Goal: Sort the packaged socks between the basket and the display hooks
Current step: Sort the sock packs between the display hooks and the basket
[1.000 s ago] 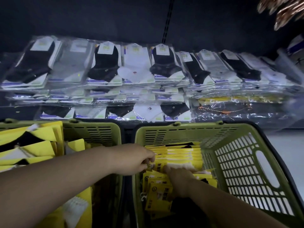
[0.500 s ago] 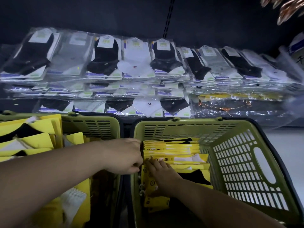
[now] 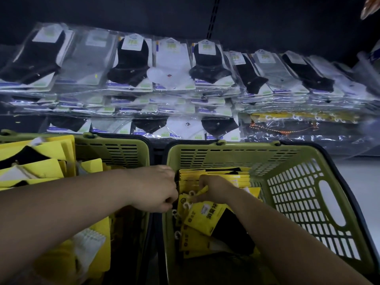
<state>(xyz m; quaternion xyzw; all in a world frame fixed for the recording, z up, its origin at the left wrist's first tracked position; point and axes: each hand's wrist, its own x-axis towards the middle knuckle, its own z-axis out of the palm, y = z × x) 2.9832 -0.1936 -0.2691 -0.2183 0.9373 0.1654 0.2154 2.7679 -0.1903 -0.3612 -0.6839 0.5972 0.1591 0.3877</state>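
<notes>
Head view; you face the display at 12 o'clock, with two green baskets below it.

Right basket point(image 3: 298, 153), 5 o'clock: an upright row of yellow sock packs point(image 3: 224, 175) stands against its far wall at 12; nearer you a loose heap point(image 3: 195, 233) lies slanted, its white hanger loops point(image 3: 186, 205) turned toward 9 and a black sock showing from one card; the basket floor toward 6 is too dark to read.

Your right hand point(image 3: 216, 189) is down in this basket between row and heap; its fingers are curled together and clamped on the top edge of one yellow pack point(image 3: 203, 191), tipping it up; judged: you are singling out one pack to check or lift.

Your left hand point(image 3: 152, 188) sits at 9 of the right hand, against the basket's left wall; fingers curled under; whether they grip loops, a pack or the rim cannot be told; judged: it steadies the hanger ends so that one pack comes free alone.

Left basket point(image 3: 115, 153), 8 o'clock: more yellow packs, leaning untidily, black and white socks showing.

Display, 12 o'clock: clear-bagged socks point(image 3: 170, 64) in overlapping rows, black, grey and white; the hooks themselves are hidden; at 2 o'clock a blurred yellow strip point(image 3: 298, 117) with white loops, probably hung yellow packs.
</notes>
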